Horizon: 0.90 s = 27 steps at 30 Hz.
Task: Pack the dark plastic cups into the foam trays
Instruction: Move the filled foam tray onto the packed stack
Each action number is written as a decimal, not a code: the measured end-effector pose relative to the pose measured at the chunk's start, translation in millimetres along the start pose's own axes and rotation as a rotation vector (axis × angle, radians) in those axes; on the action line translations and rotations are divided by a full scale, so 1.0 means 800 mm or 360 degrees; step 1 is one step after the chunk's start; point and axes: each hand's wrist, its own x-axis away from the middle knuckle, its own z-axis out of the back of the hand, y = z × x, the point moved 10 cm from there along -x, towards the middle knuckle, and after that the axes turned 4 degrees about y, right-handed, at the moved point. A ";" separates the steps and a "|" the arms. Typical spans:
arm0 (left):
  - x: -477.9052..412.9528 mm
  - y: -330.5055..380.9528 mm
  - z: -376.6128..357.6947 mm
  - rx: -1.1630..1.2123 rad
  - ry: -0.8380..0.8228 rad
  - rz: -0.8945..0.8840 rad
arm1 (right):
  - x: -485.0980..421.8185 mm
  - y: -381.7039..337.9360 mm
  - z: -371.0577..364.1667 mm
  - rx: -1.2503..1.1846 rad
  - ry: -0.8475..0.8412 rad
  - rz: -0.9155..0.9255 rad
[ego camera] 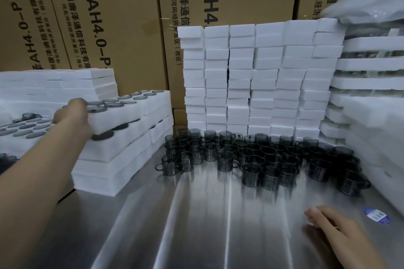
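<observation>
Gripping the filled foam tray [131, 108] by one end with your left hand [72, 113], your right hand [328, 221] loose and empty, you risked it tilting and spilling cups [110, 101].

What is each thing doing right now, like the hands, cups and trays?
Left hand: gripping the filled white foam tray.
Filled white foam tray: atop the left stack, held.
Right hand: open, holding nothing.
Dark plastic cups: upright, loose on table.
Brown cardboard boxes: closed, stacked.
</observation>
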 end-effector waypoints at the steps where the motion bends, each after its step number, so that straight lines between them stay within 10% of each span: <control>1: 0.002 0.002 0.003 0.0027 -0.0022 0.0004 | 0.000 0.000 0.000 0.0006 -0.0021 0.0006; 7: 0.048 -0.006 0.002 0.0254 -0.0267 0.0127 | -0.002 0.008 -0.002 0.0037 -0.0060 0.0076; 11: 0.195 -0.024 -0.032 0.0171 -0.0380 -0.0634 | 0.000 0.006 -0.003 0.0023 -0.0056 0.0117; 18: 0.375 -0.251 -0.108 -0.1051 -0.1157 -0.1431 | 0.006 0.001 0.004 -0.0040 -0.0002 0.0107; 27: 0.346 -0.290 -0.118 -0.1260 -0.1301 -0.1352 | -0.003 0.007 -0.004 0.0012 -0.0040 0.0125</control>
